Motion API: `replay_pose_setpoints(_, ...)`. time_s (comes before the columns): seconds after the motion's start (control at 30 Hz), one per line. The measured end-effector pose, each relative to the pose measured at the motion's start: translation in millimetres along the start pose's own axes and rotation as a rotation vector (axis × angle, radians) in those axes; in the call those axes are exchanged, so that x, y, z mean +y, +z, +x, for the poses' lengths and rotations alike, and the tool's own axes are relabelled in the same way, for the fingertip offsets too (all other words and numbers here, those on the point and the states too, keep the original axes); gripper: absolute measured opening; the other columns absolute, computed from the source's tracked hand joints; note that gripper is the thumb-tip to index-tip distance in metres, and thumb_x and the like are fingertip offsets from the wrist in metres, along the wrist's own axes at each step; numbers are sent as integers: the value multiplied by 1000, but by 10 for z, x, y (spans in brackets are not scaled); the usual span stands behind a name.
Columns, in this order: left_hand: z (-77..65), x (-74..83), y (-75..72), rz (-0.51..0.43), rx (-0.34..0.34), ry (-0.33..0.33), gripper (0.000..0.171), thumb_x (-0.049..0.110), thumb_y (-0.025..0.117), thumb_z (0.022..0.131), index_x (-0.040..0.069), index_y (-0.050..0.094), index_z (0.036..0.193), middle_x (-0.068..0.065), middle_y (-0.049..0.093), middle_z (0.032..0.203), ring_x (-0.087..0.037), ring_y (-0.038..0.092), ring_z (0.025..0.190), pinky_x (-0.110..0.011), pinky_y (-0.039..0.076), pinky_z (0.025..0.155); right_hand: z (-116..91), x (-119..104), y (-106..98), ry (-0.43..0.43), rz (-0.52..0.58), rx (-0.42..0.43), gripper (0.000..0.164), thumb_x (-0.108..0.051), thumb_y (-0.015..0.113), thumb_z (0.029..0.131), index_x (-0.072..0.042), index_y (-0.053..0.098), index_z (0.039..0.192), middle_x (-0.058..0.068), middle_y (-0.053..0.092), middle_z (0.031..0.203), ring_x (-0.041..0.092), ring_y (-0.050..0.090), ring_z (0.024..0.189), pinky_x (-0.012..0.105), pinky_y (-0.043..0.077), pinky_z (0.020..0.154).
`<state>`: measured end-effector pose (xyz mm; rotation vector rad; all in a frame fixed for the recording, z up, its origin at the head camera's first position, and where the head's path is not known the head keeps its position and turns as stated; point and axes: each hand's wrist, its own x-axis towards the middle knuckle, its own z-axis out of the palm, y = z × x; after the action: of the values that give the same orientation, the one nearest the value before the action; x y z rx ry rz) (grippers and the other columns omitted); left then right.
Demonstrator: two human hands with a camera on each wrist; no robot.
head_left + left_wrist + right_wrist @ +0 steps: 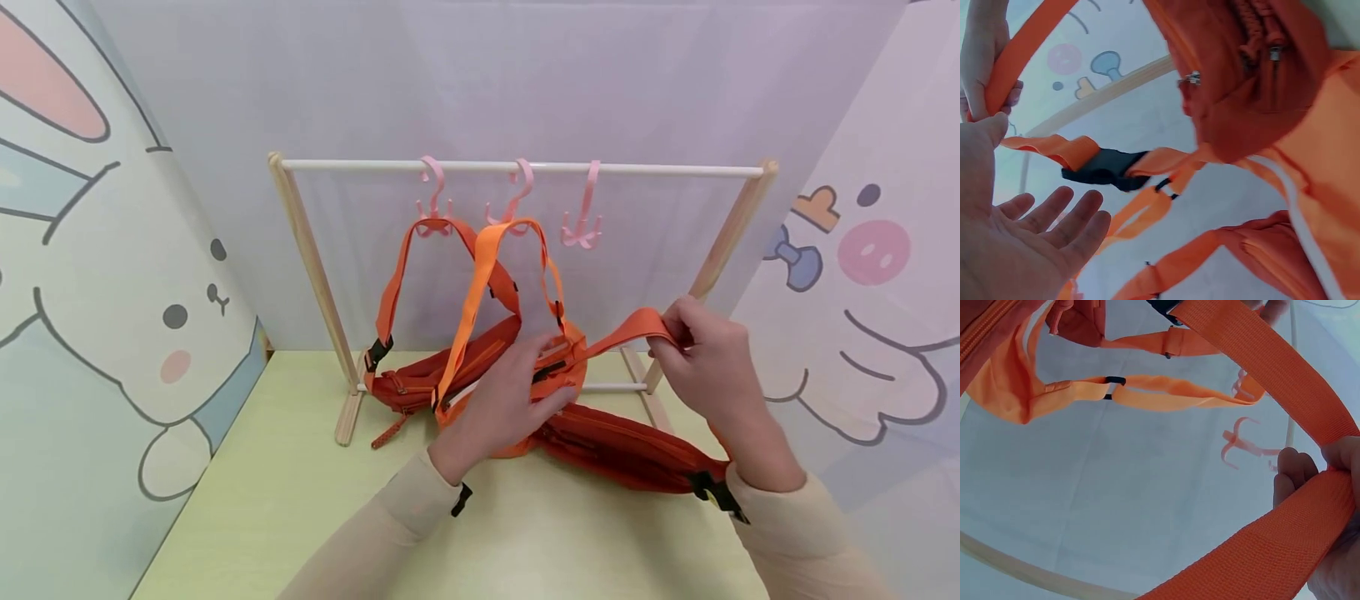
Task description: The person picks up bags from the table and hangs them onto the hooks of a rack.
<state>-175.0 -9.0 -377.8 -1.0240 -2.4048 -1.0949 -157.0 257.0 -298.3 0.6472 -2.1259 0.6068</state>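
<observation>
My right hand (708, 358) grips the orange strap (626, 330) of a dark red waist bag (630, 448), which slants low across the front right. In the right wrist view, thumb and fingers pinch that webbing strap (1272, 369). My left hand (506, 396) is in front of a bright orange bag (517, 450) and hides part of it. Its fingers are spread in the left wrist view, close to a black buckle (1104, 167) on the strap. The orange bag's strap loops over the middle pink hook (525, 179). Another red waist bag (420, 379) hangs by its strap from the left pink hook (435, 187).
A rack with a white rail (652, 170) and wooden legs (311, 267) stands on the pale yellow-green table (247, 508). The right pink hook (585, 221) carries no bag. Cartoon-printed walls stand at both sides, with a plain curtain (360, 75) behind.
</observation>
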Motion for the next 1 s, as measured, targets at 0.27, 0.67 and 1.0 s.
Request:
replay_pose_setpoints(0.27, 239, 244, -106, 9, 17, 60, 77, 41, 75, 100, 9, 38, 160, -5, 56, 145, -17, 56, 130, -33, 52, 103, 96, -156, 70, -54, 23, -37, 30, 11, 70, 83, -11, 51, 77, -7, 42, 66, 8, 38, 56, 21, 33, 53)
replay_pose_setpoints(0.67, 444, 412, -244, -186, 99, 45, 43, 4, 62, 106, 1, 49, 147, -4, 62, 96, -12, 45, 56, -23, 41, 54, 235, -369, 279, -118, 128, -42, 35, 10, 73, 85, -12, 47, 77, -3, 40, 67, 9, 35, 59, 23, 30, 55)
replay_pose_setpoints(1.0, 468, 424, -418, -176, 139, -43, 33, 4, 65, 105, 6, 59, 137, -5, 63, 95, -13, 55, 64, -24, 48, 62, 239, -335, 337, 58, 275, -173, 30, 11, 78, 88, -5, 53, 94, 1, 56, 76, 12, 52, 61, 19, 43, 56)
